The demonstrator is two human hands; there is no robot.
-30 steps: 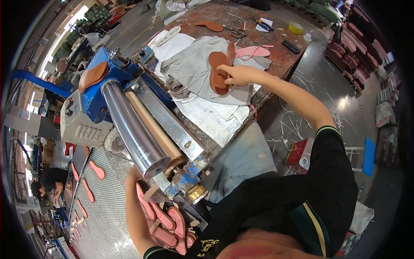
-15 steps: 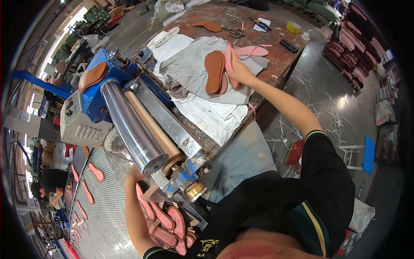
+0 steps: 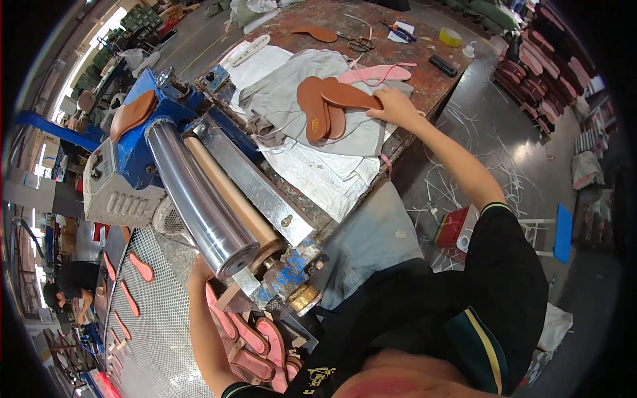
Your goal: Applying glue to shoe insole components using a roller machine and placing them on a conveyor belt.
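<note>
My right hand [image 3: 396,108] pinches one end of a brown shoe sole [image 3: 350,95], fingers closed on it. The sole's other end lies over two more brown soles [image 3: 312,113] on a grey cloth [image 3: 279,86]. A pink sole with a thin strap [image 3: 378,73] rests just beyond my hand. My left hand [image 3: 202,266] is down by the near end of a shiny metal roller [image 3: 199,199], its fingers hidden by the machine. Below it, several pink sandal soles [image 3: 269,335] are heaped together.
Beside the metal roller runs a tan roller [image 3: 232,192] on a blue machine [image 3: 142,156]. Pink soles lie along a perforated belt [image 3: 156,318] at left. Pliers [image 3: 401,33], yellow tape [image 3: 450,37] and a black object [image 3: 442,66] sit on the worktable. A co-worker [image 3: 74,285] bends at far left.
My right hand has shifted slightly right and tilted the sole down, so its brown face shows instead of its pink side. My left hand stays by the roller.
</note>
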